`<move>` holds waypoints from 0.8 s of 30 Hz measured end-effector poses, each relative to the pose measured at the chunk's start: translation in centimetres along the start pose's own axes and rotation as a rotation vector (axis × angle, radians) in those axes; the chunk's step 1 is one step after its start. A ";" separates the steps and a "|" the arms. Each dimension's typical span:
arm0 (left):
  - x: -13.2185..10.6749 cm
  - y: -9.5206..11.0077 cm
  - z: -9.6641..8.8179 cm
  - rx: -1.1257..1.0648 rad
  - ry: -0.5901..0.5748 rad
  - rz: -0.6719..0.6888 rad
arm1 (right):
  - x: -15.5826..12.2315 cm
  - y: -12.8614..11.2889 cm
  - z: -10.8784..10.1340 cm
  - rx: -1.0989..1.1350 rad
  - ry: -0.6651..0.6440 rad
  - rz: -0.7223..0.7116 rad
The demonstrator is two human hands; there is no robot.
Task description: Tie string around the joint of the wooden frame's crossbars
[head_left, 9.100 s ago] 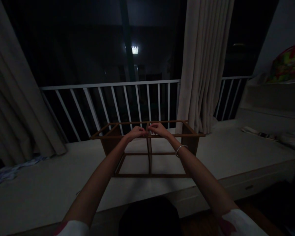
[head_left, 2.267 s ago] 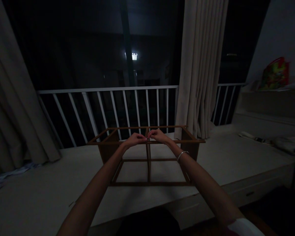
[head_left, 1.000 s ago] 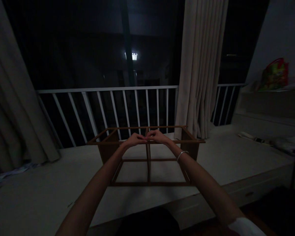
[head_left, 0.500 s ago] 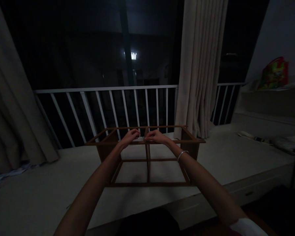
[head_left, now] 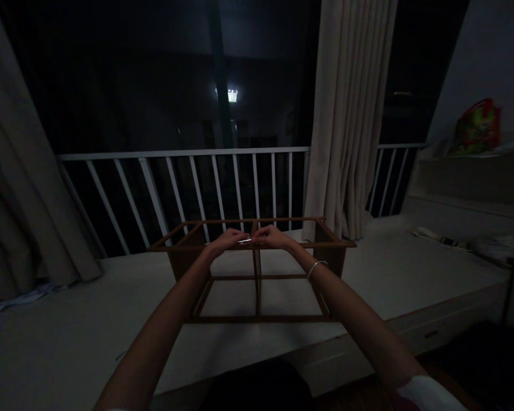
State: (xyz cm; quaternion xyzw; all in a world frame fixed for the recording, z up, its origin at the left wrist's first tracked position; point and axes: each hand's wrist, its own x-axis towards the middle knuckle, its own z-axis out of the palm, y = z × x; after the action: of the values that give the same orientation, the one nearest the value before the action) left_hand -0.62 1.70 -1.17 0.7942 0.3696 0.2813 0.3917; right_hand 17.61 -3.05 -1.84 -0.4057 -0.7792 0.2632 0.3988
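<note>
A brown wooden frame [head_left: 257,321], like a small open shelf unit with a middle divider, rests on the pale ledge. Over the middle of its upper front rail, my left hand [head_left: 227,240] pinches a thin, shiny metal piece [head_left: 244,240]; its exact kind is too small to make out. My right hand [head_left: 272,236], with a bracelet on the wrist, is closed right beside it at the divider's top. Whatever its fingertips hold is hidden in the dim light.
Behind the frame runs a white railing [head_left: 184,154] before a dark window. Beige curtains [head_left: 346,114] hang on both sides. A strap [head_left: 441,238] and a clear plastic item lie at the right of the pale ledge [head_left: 368,297]. A red-green bag [head_left: 477,128] sits farther right.
My left fingers have moved slightly right, closer to my right hand, and straightened. The metal piece now shows as a bright line. The wooden frame stays in place.
</note>
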 end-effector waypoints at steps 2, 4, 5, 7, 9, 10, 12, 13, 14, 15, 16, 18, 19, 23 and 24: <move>0.1 0.0 -0.1 -0.007 -0.015 0.013 | 0.0 0.1 0.0 -0.004 -0.003 -0.017; -0.1 0.3 -0.2 -0.008 -0.060 0.014 | 0.0 0.2 -0.1 -0.003 -0.005 -0.024; -0.2 0.5 -0.2 -0.001 -0.085 0.016 | 0.0 0.2 -0.1 -0.004 -0.009 -0.020; -0.6 1.0 -0.2 0.019 -0.126 0.027 | 0.0 0.2 -0.1 -0.011 -0.013 -0.006; -0.9 1.5 -0.2 0.024 -0.146 0.043 | 0.0 0.3 -0.1 -0.019 -0.015 0.004; -1.0 1.6 -0.1 0.017 -0.154 0.046 | 0.0 0.3 -0.1 -0.024 -0.016 0.005; -1.0 1.8 -0.1 -0.010 -0.173 0.031 | -0.1 0.3 -0.2 -0.029 -0.019 0.000; -0.9 1.8 0.0 -0.022 -0.187 0.022 | -0.1 0.3 -0.2 -0.028 -0.023 -0.006; -0.8 1.7 0.0 -0.030 -0.198 0.015 | -0.1 0.3 -0.2 -0.027 -0.025 -0.012; -0.6 1.6 0.0 -0.032 -0.204 0.013 | -0.1 0.2 -0.2 -0.023 -0.025 -0.018; -0.5 1.6 0.0 -0.030 -0.204 0.013 | -0.2 0.2 -0.2 -0.017 -0.025 -0.022; -0.3 1.5 0.1 -0.027 -0.196 0.021 | -0.3 0.0 -0.3 -0.006 -0.024 -0.020; -0.3 1.5 0.1 -0.029 -0.193 0.023 | -0.3 -0.2 -0.3 -0.004 -0.022 -0.016; -0.2 1.4 0.1 -0.054 -0.165 0.011 | -0.5 -0.5 -0.4 -0.009 -0.026 -0.017; -0.1 1.3 0.0 -0.060 -0.151 0.001 | -0.5 -0.6 -0.4 -0.007 -0.029 -0.024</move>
State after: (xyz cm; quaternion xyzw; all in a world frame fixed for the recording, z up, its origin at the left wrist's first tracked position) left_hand -0.19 1.00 -0.13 0.8013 0.3302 0.2319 0.4417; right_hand 17.87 -3.74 -1.39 -0.3938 -0.7907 0.2613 0.3891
